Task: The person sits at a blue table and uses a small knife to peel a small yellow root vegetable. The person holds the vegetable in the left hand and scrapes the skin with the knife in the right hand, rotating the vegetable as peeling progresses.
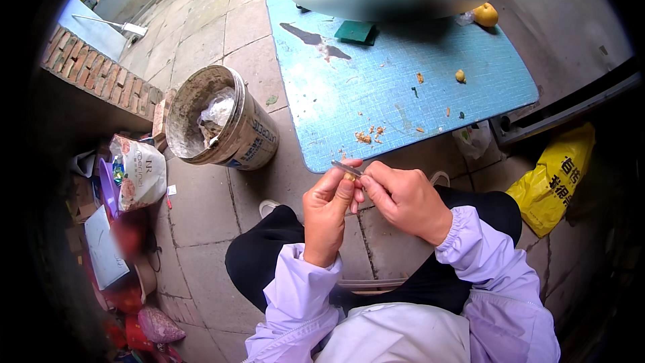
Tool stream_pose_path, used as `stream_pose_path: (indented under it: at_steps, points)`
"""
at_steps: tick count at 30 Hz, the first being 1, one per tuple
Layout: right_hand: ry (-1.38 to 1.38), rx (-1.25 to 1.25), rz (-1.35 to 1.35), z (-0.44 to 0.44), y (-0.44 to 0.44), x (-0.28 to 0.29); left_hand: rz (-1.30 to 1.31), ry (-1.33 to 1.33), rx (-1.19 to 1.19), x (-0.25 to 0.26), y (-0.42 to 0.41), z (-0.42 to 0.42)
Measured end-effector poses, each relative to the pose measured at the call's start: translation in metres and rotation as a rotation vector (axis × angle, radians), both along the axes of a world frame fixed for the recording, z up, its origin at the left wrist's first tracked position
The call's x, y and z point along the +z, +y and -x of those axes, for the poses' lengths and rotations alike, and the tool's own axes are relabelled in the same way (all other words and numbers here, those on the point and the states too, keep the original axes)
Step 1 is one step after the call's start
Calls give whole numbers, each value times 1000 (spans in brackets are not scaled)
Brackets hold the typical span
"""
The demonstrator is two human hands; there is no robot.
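Observation:
Above my lap, just off the near edge of the blue table (347, 96), both hands come together. Between thumb and fingers my left hand (326, 206) pinches a small yellowish piece of food (349, 177), mostly covered by the fingers. My right hand (410, 201) grips a small metal blade (345, 167), laid against that piece; its handle is hidden in the fist. Brown crumbs or peelings (364, 137) lie on the tabletop just beyond. A small yellowish lump (460, 76) sits farther right on the table.
A dirty plastic bucket (262, 136) with rubbish inside stands left of the table. On the table are a green scouring pad (356, 32), a round yellow fruit (486, 14) and a blurred object at the back. A yellow plastic bag (554, 181) lies right; bags (143, 171) crowd the left.

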State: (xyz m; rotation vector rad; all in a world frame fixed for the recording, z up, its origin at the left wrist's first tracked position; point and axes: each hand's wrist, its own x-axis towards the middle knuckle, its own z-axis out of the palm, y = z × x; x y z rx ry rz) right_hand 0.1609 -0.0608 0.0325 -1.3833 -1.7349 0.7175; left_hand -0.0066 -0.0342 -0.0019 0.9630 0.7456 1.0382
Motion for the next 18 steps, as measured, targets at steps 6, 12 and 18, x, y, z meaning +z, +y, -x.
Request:
stream_pose_path:
  at_steps: [6,12,18]
  points:
    - [-49,34,-7,-9,3,3,46,-38,-22,1,0,2]
    - [-427,-125,-263,-10,5,3,233,-146,-35,4,-1,3]
    - [-240,-37,-189,-6,1,1,235,-247,-122,4,3,10]
